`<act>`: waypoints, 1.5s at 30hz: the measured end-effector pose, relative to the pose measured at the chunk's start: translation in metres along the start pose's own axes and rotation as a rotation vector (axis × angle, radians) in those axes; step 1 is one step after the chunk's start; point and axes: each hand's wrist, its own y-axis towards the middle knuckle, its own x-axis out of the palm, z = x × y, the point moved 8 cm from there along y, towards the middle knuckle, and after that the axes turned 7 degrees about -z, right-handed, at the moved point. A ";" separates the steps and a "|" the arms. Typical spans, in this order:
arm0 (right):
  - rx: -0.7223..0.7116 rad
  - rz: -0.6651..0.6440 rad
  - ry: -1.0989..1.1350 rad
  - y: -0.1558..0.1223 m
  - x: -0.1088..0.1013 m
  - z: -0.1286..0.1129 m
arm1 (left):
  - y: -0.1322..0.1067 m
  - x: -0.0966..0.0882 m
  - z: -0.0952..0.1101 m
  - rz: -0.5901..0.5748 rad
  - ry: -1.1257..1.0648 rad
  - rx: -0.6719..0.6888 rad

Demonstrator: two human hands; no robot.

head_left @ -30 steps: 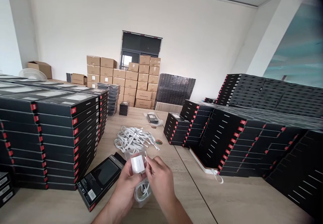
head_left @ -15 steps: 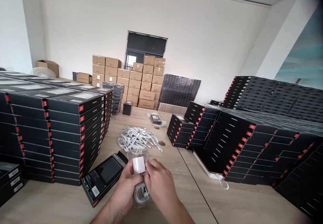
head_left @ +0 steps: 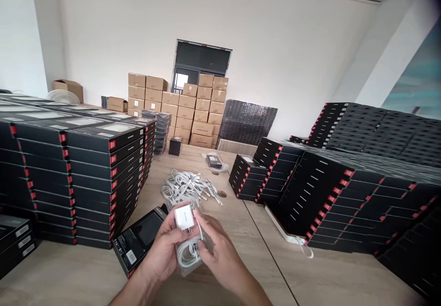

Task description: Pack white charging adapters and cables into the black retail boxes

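Observation:
My left hand (head_left: 165, 246) is closed around a clear plastic tray (head_left: 186, 271), its thumb just below a white charger plug (head_left: 184, 217) with metal prongs facing down. In the tray's lower part lies a coiled white charging cable (head_left: 189, 254). At the tray's right side, my right hand (head_left: 218, 248) has its fingertips on the cable's end beside the plug, with the thumb by the coil. Left of my hands, an open black box (head_left: 138, 239) with a dark window lies on the table, partly covered by my left forearm. Beyond the tray spreads a pile of white cables (head_left: 188, 186).
Tall stacks of black boxes with red marks (head_left: 93, 182) stand on the left, and more black stacks (head_left: 310, 191) on the right. A white strap (head_left: 305, 248) hangs out under the right stack. Brown cartons (head_left: 186, 113) line the wall. The wooden table (head_left: 241, 260) has a seam.
The tray has tilted so the plug and coil face me more. My right fingers have opened out from a tighter pinch beside the plug and now lie along the cable.

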 end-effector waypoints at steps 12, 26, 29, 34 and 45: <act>-0.111 0.101 -0.012 0.000 -0.007 -0.005 | 0.000 -0.001 -0.004 0.018 -0.015 -0.011; 0.124 0.156 0.518 -0.004 0.009 0.016 | -0.001 -0.001 0.022 0.031 0.011 0.047; 0.239 0.013 0.806 -0.005 0.022 0.024 | 0.001 0.000 0.025 0.007 0.039 0.053; 0.297 0.118 0.931 -0.003 0.021 0.030 | 0.004 -0.002 0.019 -0.013 0.184 -0.022; 0.335 0.173 0.930 -0.005 0.014 0.039 | 0.005 -0.024 -0.009 -0.040 0.525 -0.270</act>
